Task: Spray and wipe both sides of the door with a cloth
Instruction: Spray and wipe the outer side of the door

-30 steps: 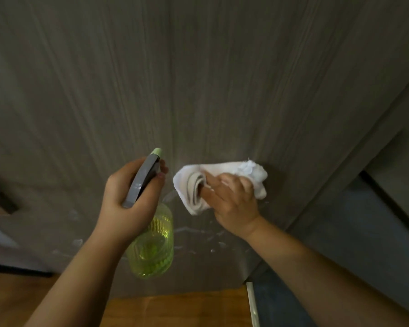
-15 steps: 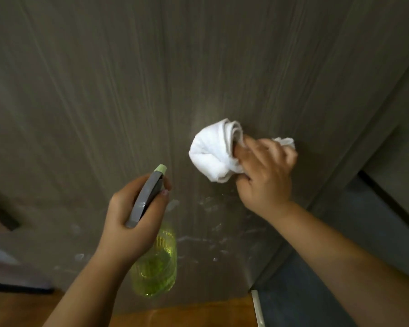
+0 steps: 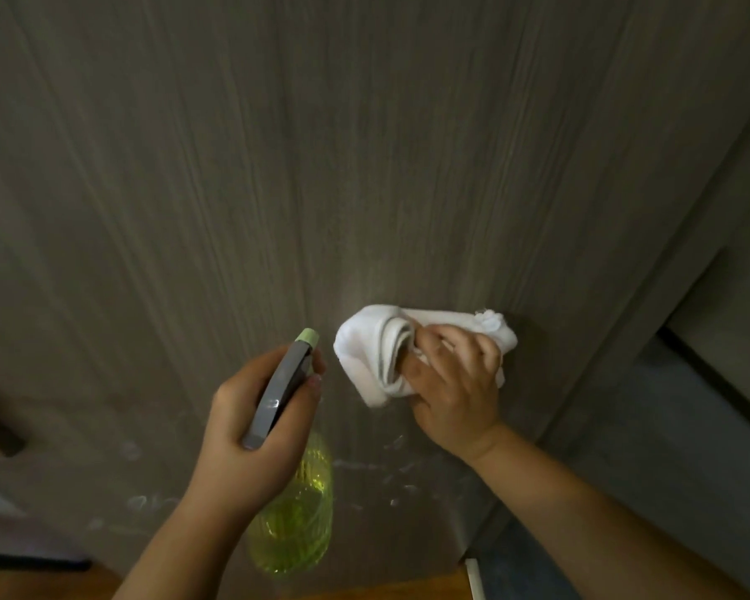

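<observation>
Against the grey wood-grain door (image 3: pixel 278 166), low down, right hand (image 3: pixel 455 396) grips a bunched white cloth (image 3: pixel 369 348), pressing it to the panel. Left hand (image 3: pixel 252 430) curls round a spray bottle (image 3: pixel 295 521) w/ yellow-green liquid, just beside. Wet streaks (image 3: pixel 390 474) below; wood floor (image 3: pixel 386 588) at bottom.

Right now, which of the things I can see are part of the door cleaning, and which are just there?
Part of the job:
- door, with wet streaks low down
- white cloth, gripped by the right hand
- green spray bottle, held by the left hand

Just there:
- wooden floor
- door frame
</observation>
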